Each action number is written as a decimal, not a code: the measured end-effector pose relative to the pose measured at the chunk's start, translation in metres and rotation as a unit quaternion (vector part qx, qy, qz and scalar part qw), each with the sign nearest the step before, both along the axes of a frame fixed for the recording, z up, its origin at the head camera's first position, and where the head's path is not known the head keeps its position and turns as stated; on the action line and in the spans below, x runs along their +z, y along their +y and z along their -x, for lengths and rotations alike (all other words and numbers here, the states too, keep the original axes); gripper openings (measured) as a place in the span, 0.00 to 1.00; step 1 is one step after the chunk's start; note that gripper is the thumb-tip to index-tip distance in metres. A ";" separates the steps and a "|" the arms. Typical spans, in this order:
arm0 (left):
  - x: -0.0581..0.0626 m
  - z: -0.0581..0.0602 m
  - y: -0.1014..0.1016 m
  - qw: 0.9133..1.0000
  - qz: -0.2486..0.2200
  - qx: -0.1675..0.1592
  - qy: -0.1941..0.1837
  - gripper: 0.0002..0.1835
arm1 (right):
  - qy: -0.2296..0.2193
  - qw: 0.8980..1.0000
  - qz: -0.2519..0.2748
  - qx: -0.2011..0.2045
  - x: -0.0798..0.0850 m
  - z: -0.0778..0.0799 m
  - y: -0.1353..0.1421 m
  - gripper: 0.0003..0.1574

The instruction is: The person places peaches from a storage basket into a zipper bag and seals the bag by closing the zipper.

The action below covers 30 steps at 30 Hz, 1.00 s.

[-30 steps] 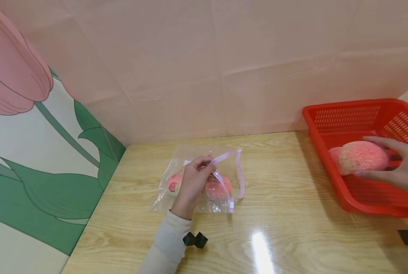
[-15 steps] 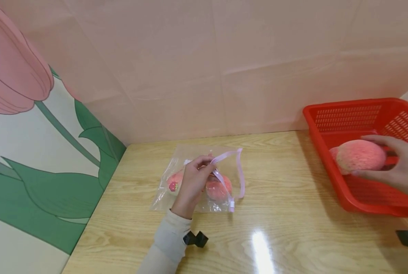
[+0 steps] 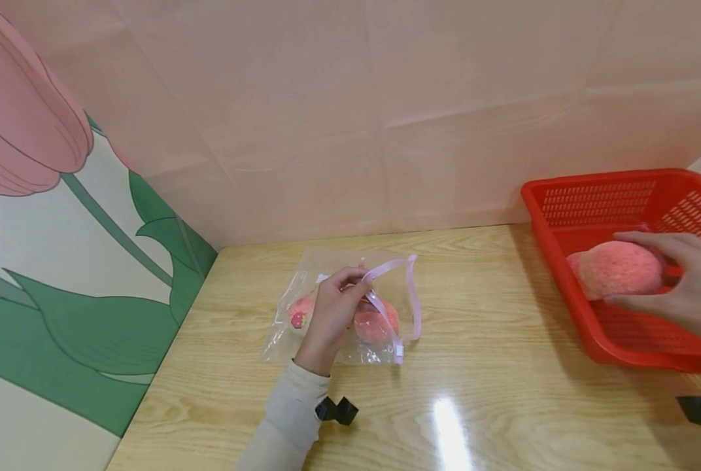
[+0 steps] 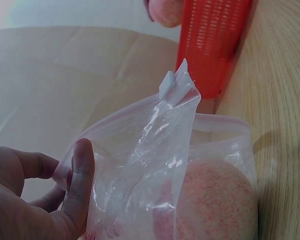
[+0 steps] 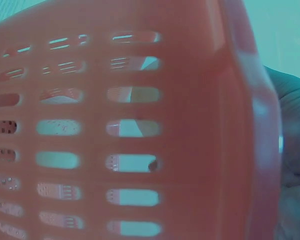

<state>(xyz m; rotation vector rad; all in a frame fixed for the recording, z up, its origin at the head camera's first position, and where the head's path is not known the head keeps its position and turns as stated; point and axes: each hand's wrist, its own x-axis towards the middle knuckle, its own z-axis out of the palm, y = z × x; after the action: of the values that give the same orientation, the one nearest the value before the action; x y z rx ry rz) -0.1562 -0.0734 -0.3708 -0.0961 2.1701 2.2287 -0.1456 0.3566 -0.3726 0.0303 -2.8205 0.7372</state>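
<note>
Nine o'clock in the head view: the tulip mural (image 3: 109, 314) is passed, and on to six. There the clear bag (image 3: 359, 354) is laid on the surface (image 3: 474, 405), its pink strip (image 3: 415, 301) pinched between thumb and fingers by the left grip (image 3: 331, 307). The mouth is turned to three o'clock and held parted; limp film like this would sag shut if let go, so the lip is presumably lifted for that reason. The slider (image 3: 399, 353) is parked at the bag's four o'clock corner, which leaves the strip unsealed. Inside, a strawberry-marked pink thing (image 3: 299, 311) and a plain pink ball (image 3: 375, 324) are seen, and the bag is probably steadied by their weight.

Across to three o'clock, where the red basket (image 3: 598, 203) is stood, open side up, well apart from the bag. Over it, a larger pink ball (image 3: 620, 268) is held by the right grip (image 3: 694, 278), spanned by fingers at twelve and thumb at six; a wide spread is called for by that round bulk. Above the basket's rim it is shown in the left wrist view, so lifted, it seems. In the right wrist view the contact is hidden by the slotted wall.
</note>
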 end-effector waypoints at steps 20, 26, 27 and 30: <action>0.002 0.000 0.001 1.000 0.000 0.002 -0.006 0.11 | 0.008 0.999 0.037 -0.016 0.003 -0.001 -0.006 0.66; 0.002 -0.001 0.001 1.000 0.002 0.003 -0.007 0.11 | 0.015 0.999 0.047 -0.013 0.000 0.000 -0.005 0.65; 0.002 -0.001 0.001 1.000 0.002 0.003 -0.007 0.11 | 0.016 0.999 0.047 -0.013 -0.001 0.000 -0.005 0.64; 0.002 -0.001 0.001 1.000 0.001 0.005 -0.009 0.11 | 0.020 0.999 0.046 -0.011 -0.001 0.000 -0.005 0.64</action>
<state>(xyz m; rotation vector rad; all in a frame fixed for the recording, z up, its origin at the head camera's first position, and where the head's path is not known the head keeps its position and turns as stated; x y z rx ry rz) -0.1552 -0.0726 -0.3683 -0.1274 2.1674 2.2227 -0.1455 0.3519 -0.3737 -0.0012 -2.7425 0.8506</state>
